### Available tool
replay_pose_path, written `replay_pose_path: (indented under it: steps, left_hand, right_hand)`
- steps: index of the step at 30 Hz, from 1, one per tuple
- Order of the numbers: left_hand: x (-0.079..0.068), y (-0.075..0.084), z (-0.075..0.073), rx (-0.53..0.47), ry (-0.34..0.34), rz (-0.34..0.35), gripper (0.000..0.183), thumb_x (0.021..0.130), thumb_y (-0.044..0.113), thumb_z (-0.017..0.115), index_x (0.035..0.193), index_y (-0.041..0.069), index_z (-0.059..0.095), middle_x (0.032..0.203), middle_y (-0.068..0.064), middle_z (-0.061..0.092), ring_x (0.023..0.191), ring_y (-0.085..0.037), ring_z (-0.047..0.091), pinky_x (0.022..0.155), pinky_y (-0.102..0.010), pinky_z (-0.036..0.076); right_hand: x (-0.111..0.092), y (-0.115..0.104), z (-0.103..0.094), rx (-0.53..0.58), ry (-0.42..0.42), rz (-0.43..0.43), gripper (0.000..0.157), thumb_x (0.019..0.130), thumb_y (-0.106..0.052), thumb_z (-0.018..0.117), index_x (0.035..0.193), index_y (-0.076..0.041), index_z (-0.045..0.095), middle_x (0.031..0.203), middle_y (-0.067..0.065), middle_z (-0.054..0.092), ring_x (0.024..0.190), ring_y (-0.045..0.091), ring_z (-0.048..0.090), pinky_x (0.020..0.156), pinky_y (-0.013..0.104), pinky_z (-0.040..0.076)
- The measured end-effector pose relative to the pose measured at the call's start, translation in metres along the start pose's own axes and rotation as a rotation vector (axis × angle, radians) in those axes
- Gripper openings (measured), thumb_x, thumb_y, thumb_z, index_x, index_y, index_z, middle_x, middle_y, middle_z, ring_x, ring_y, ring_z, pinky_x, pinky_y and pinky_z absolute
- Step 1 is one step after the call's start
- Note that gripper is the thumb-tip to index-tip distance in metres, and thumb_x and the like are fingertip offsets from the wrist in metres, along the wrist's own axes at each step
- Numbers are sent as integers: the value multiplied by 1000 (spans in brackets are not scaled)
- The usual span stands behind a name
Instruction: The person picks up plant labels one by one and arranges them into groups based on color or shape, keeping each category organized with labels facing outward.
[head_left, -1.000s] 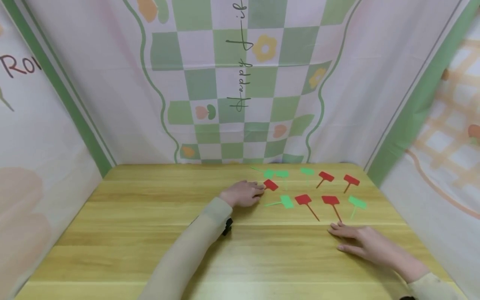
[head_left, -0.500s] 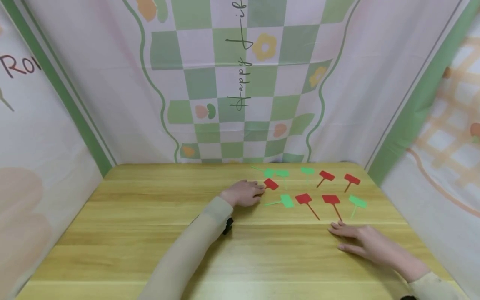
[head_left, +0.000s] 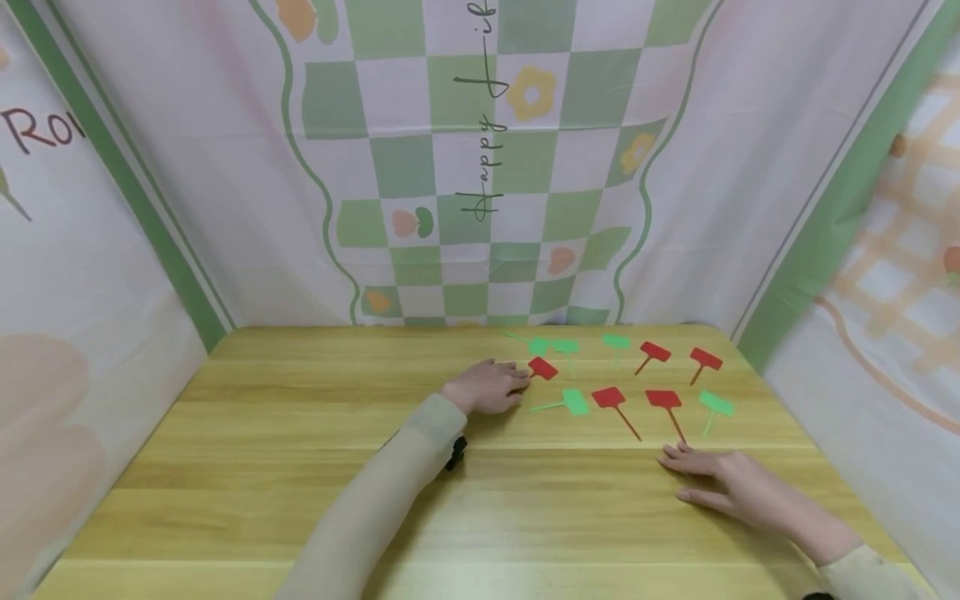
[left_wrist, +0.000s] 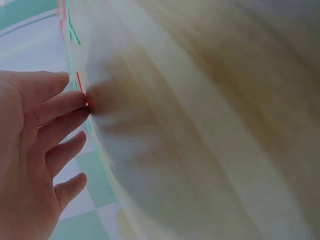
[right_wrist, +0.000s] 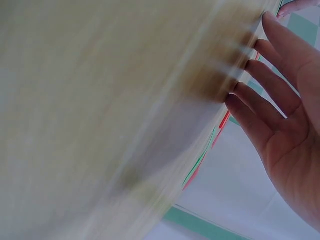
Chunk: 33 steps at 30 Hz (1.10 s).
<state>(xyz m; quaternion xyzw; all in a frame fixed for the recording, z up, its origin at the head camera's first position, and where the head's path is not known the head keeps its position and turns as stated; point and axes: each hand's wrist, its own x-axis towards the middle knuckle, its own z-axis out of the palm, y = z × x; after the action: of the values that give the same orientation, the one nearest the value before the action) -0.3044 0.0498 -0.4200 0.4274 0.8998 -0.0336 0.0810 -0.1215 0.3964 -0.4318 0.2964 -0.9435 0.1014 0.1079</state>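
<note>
Several red and green T-shaped plant labels lie flat on the wooden table. My left hand rests at the left of the group, fingers extended. Its fingertips touch the stem end of a red plant label, partly hidden by them; the left wrist view shows this hand with fingers spread and nearly straight. My right hand lies on the table at the front right, thumb apart, fingertips by the stem end of another red plant label. In the right wrist view that hand has loosely extended fingers on the wood.
Beside my left hand lies a green plant label, and a red one is right of it. Further green and red labels lie toward the back. A patterned curtain hangs behind the table and on both sides.
</note>
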Motion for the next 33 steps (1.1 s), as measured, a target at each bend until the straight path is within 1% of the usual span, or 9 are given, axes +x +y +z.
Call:
replay_pose_path:
  steps: [3,6,9,11,14,18,24,29,33]
  left_hand:
    - [3,-1,2,10,56,21,40,102,28,41,142,21,45,149,7,40,138,-15,38,115,-38,29]
    - [11,-2,6,15,155,57,28,100,20,47,122,17,65,128,3,62,116,-14,59,102,-30,45]
    - [19,-2,9,15,234,70,21,98,14,52,99,16,73,102,2,70,94,-11,64,87,-23,50]
    - [24,-2,11,18,269,66,20,96,11,54,93,15,74,94,2,69,88,-10,63,82,-20,50]
    - [29,0,10,-4,288,45,19,94,7,57,94,14,75,94,0,68,89,-10,63,81,-18,50]
    - [32,4,6,-75,293,1,19,92,3,58,96,11,75,97,-2,69,92,-12,64,80,-16,51]
    - [38,6,4,-174,307,-63,21,88,-4,58,87,9,74,91,-1,69,84,-11,61,73,-17,49]
    - [43,7,4,-258,301,-129,15,87,-1,61,78,8,69,81,0,66,73,-10,54,67,-19,45]
    - [47,8,4,-271,290,-174,12,85,1,64,77,10,68,80,2,66,73,-10,56,69,-19,47]
  right_hand:
    - [0,0,1,-8,8,-8,44,81,-34,74,121,-17,66,122,7,65,107,27,64,96,-2,23]
    - [-1,1,1,-17,8,-12,44,81,-34,74,121,-18,66,122,6,66,106,26,65,96,-2,24]
    - [-1,1,1,-17,1,-8,44,81,-36,73,121,-18,66,122,6,65,107,26,64,96,-1,24]
    - [-1,1,1,-15,-3,-3,44,82,-36,72,122,-18,66,123,6,65,108,26,64,96,-1,24]
    - [-1,0,0,-12,-13,5,45,82,-37,71,123,-19,65,124,6,65,108,26,64,96,0,26]
    - [-1,0,-1,-12,-14,7,45,82,-38,71,123,-19,65,124,6,64,109,27,63,96,1,27]
    - [-1,1,0,1,-12,7,45,83,-37,71,123,-19,65,124,6,64,109,28,63,97,0,26]
    - [-2,1,0,-4,-7,2,45,83,-37,71,123,-18,65,124,6,64,109,28,63,97,0,25]
    - [-2,1,0,-4,-7,2,45,82,-37,71,123,-18,65,125,6,64,109,28,63,97,-1,24]
